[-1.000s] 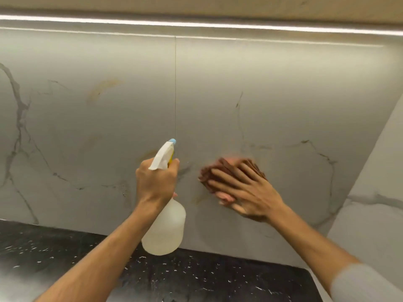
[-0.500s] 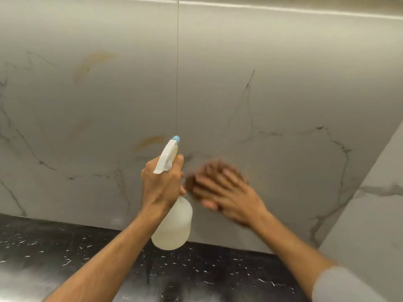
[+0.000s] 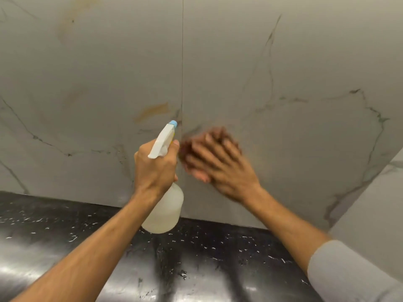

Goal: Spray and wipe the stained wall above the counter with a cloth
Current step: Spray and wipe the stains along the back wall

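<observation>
we hold the translucent spray bottle (image 3: 164,214) upright, its blue nozzle close to the grey veined wall (image 3: 305,62). the brown cloth (image 3: 185,149), blurred, is pressed flat against the wall, just below-right of an orange stain (image 3: 152,110).

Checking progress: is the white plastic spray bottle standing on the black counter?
No, the left hand holds the spray bottle above the counter.

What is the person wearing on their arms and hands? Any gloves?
No gloves: the left hand and the right hand are bare, no watch or bracelet showing. The left forearm is uncovered as far as the picture reaches. The right arm wears a plain light grey sleeve, ending partway up the forearm.
</observation>
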